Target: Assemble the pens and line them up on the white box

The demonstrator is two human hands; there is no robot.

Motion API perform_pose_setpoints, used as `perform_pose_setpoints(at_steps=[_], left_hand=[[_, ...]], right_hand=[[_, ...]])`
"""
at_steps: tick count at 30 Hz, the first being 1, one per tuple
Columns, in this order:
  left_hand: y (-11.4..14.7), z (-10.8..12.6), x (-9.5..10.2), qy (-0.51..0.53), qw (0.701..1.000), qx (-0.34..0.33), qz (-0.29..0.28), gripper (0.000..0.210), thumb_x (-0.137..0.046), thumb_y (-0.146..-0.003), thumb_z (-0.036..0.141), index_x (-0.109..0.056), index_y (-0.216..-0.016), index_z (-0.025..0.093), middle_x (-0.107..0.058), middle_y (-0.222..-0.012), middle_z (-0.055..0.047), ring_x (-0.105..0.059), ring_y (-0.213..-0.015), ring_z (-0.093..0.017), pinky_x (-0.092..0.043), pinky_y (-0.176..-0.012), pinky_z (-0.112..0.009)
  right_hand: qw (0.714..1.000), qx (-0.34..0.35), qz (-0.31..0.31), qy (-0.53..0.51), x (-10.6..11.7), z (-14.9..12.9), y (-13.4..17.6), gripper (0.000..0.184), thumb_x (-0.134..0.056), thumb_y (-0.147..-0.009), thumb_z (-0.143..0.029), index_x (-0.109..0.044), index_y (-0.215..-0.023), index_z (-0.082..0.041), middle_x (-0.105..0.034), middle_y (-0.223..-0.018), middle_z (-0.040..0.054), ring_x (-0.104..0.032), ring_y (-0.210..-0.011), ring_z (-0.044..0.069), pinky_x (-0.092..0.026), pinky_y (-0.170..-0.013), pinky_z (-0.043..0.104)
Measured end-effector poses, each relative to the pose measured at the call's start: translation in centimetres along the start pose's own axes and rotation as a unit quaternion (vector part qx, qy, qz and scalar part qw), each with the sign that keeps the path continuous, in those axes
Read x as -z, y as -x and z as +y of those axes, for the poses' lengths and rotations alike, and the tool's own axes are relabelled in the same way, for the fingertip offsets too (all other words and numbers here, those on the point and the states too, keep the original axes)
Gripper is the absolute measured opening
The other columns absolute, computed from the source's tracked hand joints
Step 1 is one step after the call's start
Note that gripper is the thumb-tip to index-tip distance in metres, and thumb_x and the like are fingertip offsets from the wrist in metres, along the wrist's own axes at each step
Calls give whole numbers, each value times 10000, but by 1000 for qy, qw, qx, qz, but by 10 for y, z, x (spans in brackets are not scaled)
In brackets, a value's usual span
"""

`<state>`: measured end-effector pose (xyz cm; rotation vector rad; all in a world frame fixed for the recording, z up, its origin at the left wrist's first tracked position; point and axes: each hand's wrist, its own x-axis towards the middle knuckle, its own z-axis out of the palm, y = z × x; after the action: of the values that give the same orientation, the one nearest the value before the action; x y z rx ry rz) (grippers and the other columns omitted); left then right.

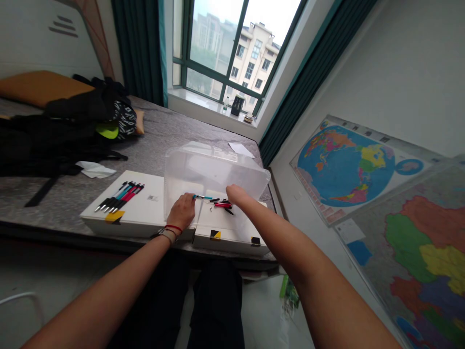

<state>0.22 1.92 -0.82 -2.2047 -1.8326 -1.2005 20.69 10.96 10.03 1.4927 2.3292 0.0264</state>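
My left hand (183,209) is closed round one end of a light-blue pen (202,197), which points to the right over the white boxes. My right hand (235,194) is bent over the small parts on the right; its fingers are hidden from me. Just left of and below it lie red pen parts (223,205), with several black pieces around them. A small silver tip (210,209) rests on the white surface. Off to the left, a row of finished-looking pens (121,196) in black, blue and red lies side by side.
A clear plastic bin (218,167) stands on its side behind my hands. Two white boxes (141,220) with yellow-black tape support the pens and parts. Black bags (65,121) and a tissue (96,169) lie on the grey bed (156,126). Wall maps (345,162) hang at right.
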Motion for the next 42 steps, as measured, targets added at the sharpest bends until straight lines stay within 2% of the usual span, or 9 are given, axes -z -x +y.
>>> perform_pose_setpoints(at_steps=[5,10,13,15,20,26,31,36,42], left_hand=[[0,-2,-4,-8,1000,1,-5,243,-310,-991,250,-544,-1023,191,-598,-956,-112,-561,-935,-258,-456,-867,-405],[0,-1,-3,-6,1000,3,-14,240,-323,-992,263,-551,-1013,191,-605,-952,-112,-566,-929,-258,-454,-849,-397],[0,2,1,-4,1000,4,-14,234,-332,-993,274,-550,-1016,193,-605,-947,-108,-564,-922,-256,-453,-834,-390],[0,3,3,-12,1000,5,-14,237,-331,-994,282,-548,-1016,190,-606,-945,-108,-561,-917,-258,-452,-823,-389],[0,4,3,-19,1000,10,-16,249,-325,-996,288,-553,-1008,190,-608,-940,-110,-560,-912,-258,-449,-819,-391],[0,3,2,-28,999,10,-18,251,-326,-997,298,-554,-1010,192,-608,-948,-108,-561,-918,-252,-450,-834,-386],[0,3,2,-47,999,0,-14,240,-337,-999,301,-548,-1003,187,-606,-947,-102,-565,-913,-245,-453,-822,-370],[1,3,2,-51,999,-2,-14,246,-336,-1003,308,-547,-1004,183,-604,-938,-96,-574,-888,-235,-452,-783,-351],[1,3,2,-51,999,-5,-9,249,-340,-1006,317,-548,-1003,181,-605,-927,-90,-578,-877,-234,-446,-767,-344]], right_hand=[[999,47,-21,2,-1,-5,0,278,-657,-797,-139,-735,-1061,-97,-716,-1072,202,-702,-963,263,-534,-799,272],[999,7,26,-23,-14,-7,-1,259,-593,-858,-162,-735,-1072,-128,-699,-1121,198,-696,-974,264,-529,-808,294],[999,11,30,-22,-20,-5,-1,255,-572,-883,-174,-731,-1079,-139,-696,-1124,193,-690,-988,267,-524,-825,308],[999,15,26,-15,-19,-4,0,258,-578,-887,-176,-720,-1101,-147,-690,-1137,190,-685,-1002,265,-521,-836,311],[999,-27,33,9,-7,-4,1,266,-595,-869,-139,-705,-1111,-123,-696,-1104,199,-685,-995,266,-527,-830,310],[997,79,1,21,2,-8,-5,264,-615,-826,-119,-733,-1054,-180,-707,-1118,153,-693,-982,266,-546,-807,320],[994,51,-22,99,5,-8,-3,268,-635,-818,-98,-724,-1070,-97,-709,-1077,221,-703,-974,299,-563,-811,363],[990,61,-31,120,7,-3,2,277,-641,-825,-99,-719,-1091,-98,-697,-1114,232,-695,-1010,304,-566,-822,374],[989,67,-55,120,-3,-6,1,252,-697,-806,-160,-737,-1051,-113,-713,-1081,222,-694,-1012,293,-554,-835,345]])
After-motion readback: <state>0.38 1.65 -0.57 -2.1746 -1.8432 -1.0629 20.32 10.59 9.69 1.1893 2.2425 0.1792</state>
